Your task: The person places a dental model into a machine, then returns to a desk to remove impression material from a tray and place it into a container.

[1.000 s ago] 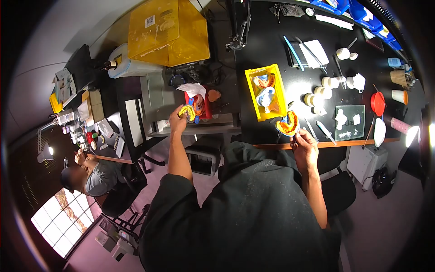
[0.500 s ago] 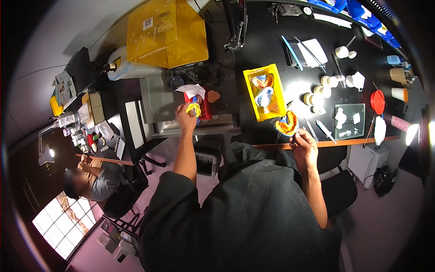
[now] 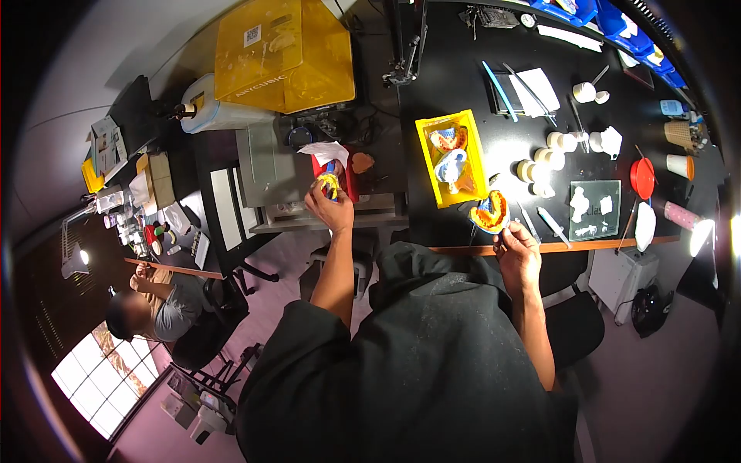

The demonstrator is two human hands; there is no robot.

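My left hand point(image 3: 330, 207) is closed on a dental impression point(image 3: 329, 184) with yellow material in a blue tray. It is just over a red box point(image 3: 347, 184), and my fingers cover part of it. Between the thumb and fingers of my right hand point(image 3: 519, 251) is another dental impression point(image 3: 500, 208), a horseshoe of orange material in a blue tray, held by its edge above the bench's front edge. A yellow bin point(image 3: 477, 154) stands beside it, containing an orange-and-blue impression point(image 3: 448, 139) and a pale blue-and-white one point(image 3: 450, 167).
White paper point(image 3: 324, 152) lies on the red box. On the black bench are several white plaster pieces point(image 3: 549, 158), a glass slab point(image 3: 594, 210), a syringe point(image 3: 553, 225) and a red bowl point(image 3: 642, 179). A yellow 3D printer cover point(image 3: 282, 58) stands behind. A person point(image 3: 174, 305) sits far left.
My left hand has shifted slightly right and turned, with its fingers now further over the yellow impression. The right hand stays almost still, its orange impression tilted a little differently.
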